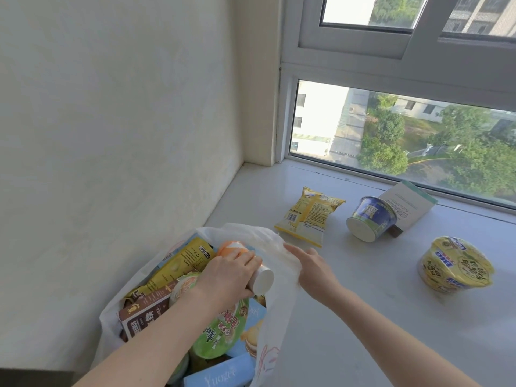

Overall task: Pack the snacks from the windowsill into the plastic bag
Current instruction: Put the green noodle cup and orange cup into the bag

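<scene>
White plastic bag point(276, 317) mostly filled; orange-and-white cylindrical tub point(262, 279) held at its mouth, wrapped by left hand point(226, 275), rim touched by flat-fingered right hand point(312, 272); yellow foil packet point(307, 216), blue paper cup point(371, 219) and yellow wrapped bowl point(455, 265) left unpacked, far right.

hidden: middle of orange cup point(233, 246) under left hand point(226, 277); thumb of right hand point(314, 270) behind plastic bag point(279, 247) rim | cut off below: blue pack point(220, 372) in plastic bag | blurred: yellow bowl point(455, 265) right of plastic bag
</scene>
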